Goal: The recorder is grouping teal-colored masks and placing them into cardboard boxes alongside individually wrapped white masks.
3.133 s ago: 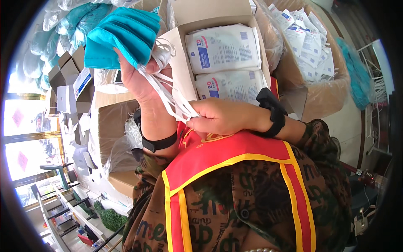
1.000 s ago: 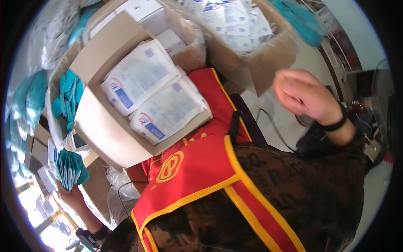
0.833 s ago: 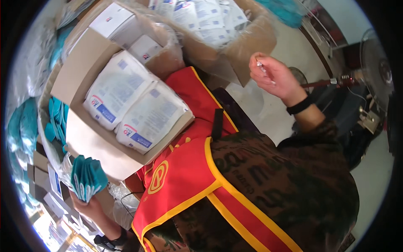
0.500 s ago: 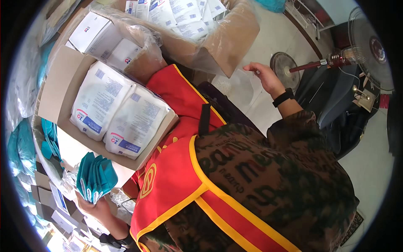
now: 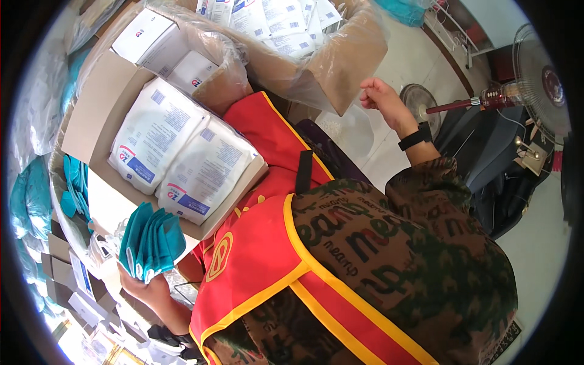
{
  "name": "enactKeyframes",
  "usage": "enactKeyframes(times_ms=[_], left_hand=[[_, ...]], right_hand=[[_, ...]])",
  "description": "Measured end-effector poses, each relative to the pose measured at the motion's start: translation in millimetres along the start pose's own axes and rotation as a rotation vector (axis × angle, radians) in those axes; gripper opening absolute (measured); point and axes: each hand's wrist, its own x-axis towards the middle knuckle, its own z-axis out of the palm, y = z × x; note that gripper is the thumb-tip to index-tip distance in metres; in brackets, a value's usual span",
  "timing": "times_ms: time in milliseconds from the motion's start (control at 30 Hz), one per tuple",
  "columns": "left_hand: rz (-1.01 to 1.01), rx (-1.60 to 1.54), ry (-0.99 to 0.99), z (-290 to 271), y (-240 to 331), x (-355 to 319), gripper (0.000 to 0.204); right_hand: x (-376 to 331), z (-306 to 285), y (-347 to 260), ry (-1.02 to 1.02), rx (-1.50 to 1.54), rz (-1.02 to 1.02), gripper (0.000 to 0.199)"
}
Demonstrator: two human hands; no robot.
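My left hand (image 5: pixel 148 291), at the lower left, is closed round the bottom of a fanned stack of folded teal face masks (image 5: pixel 152 240). The stack stands upright beside the near corner of an open carton (image 5: pixel 100 146). Inside that carton, two bundles of white printed packets (image 5: pixel 159 134) lie side by side. My right hand (image 5: pixel 382 100) is raised at the upper right, its fingers curled in and nothing visible in them. Nearest to it is a large cardboard box (image 5: pixel 348 58) lined with clear plastic, with loose white packets (image 5: pixel 286 24) in it.
White boxes (image 5: pixel 143 36) stand behind the carton. More teal masks (image 5: pixel 74 185) lie left of it, near teal bags (image 5: pixel 30 207). A fan (image 5: pixel 538 85) stands at the right by a black seat (image 5: pixel 486 164). Open small boxes (image 5: pixel 61 274) sit at the lower left.
My right hand's fingers have curled in from a more stretched pose. The mask stack has turned slightly and fans wider in my left hand. The whole view has shifted a little.
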Motion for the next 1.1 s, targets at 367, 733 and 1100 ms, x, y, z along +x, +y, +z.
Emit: enactKeyframes(times_ms=[367, 733, 1100], left_hand=[[-0.072, -0.091, 0.028, 11, 0, 8, 0.036], [0.045, -0.159, 0.044, 34, 71, 31, 0.043], [0.017, -0.358, -0.12, 30, 67, 41, 0.072]], right_hand=[[-1, 7, -17, 0.054, 0.051, -0.086, 0.024], [-83, 234, -183, -0.793, -0.376, -1.22, 0.073], [-103, 280, -214, -0.955, -0.264, -1.31, 0.04]])
